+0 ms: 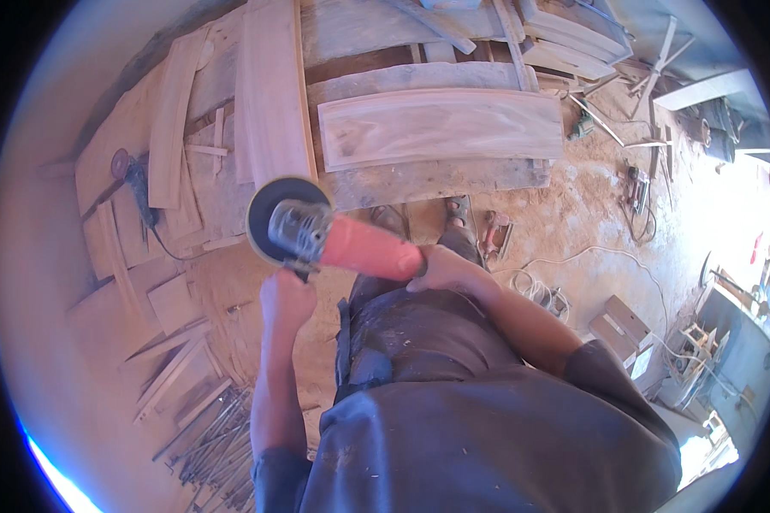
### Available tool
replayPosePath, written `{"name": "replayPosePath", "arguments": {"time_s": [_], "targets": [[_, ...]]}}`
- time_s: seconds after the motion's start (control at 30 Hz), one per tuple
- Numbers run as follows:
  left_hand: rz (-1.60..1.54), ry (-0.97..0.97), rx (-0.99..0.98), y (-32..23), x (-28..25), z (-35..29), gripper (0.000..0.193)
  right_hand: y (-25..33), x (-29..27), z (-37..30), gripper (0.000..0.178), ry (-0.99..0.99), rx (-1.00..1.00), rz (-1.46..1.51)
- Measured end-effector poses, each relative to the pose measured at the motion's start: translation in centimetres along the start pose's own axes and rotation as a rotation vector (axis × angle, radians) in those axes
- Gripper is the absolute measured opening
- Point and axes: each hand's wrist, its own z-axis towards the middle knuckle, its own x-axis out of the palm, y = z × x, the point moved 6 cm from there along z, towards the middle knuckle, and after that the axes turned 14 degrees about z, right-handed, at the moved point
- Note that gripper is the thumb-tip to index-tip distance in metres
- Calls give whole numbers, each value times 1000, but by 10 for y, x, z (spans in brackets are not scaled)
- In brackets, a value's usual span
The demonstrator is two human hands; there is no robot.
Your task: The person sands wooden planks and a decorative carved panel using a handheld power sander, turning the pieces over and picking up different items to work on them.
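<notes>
An angle grinder [364, 245] with a red body, a grey metal head and a round dark disc [274, 208] is held up in front of my waist. My left hand [287, 301] is wrapped round its dark side handle, just below the disc. At the rear end of the red body, my right hand [449, 272] is closed around the grip. Beyond the grinder, a pale wooden panel [441, 128] with visible grain lies across the workbench. A long upright-lying board [274, 85] is beside it on the left, its near end partly hidden by the disc.
A second grinder [137, 188] with a cord rests on boards at the left. Metal rods [218, 445] and wood offcuts [175, 376] lie at the lower left. On the dusty floor at the right are a loose cable [590, 255], a red tool [494, 232] and a cardboard box [620, 329].
</notes>
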Motion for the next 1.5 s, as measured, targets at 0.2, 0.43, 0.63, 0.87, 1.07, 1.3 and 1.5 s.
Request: {"name": "replayPosePath", "arguments": {"time_s": [0.2, 0.43, 0.63, 0.87, 1.07, 1.3, 1.5], "targets": [[-28, 123, 251, -122, -10, 82, 25, -3, -82, -63, 50, -417, 234, -7], [-148, 88, 289, -213, 5, 128, 23, 2, -166, -89, 39, -585, 466, -137], [-132, 45, 53, -154, -19, 173, 26, 46, -144, -17, 28, -479, 352, -133], [-121, 65, 35, -97, -41, 201, 27, 80, -121, 36, 32, -420, 295, -130], [-178, 139, 112, -133, -16, 176, 25, 35, -120, -11, 32, -458, 351, -110], [-207, 32, 49, -90, -44, 207, 23, 105, -102, 45, 26, -423, 424, -15], [-196, 131, 131, -109, -12, 164, 24, 18, -103, -16, 22, -432, 227, -194]]}}
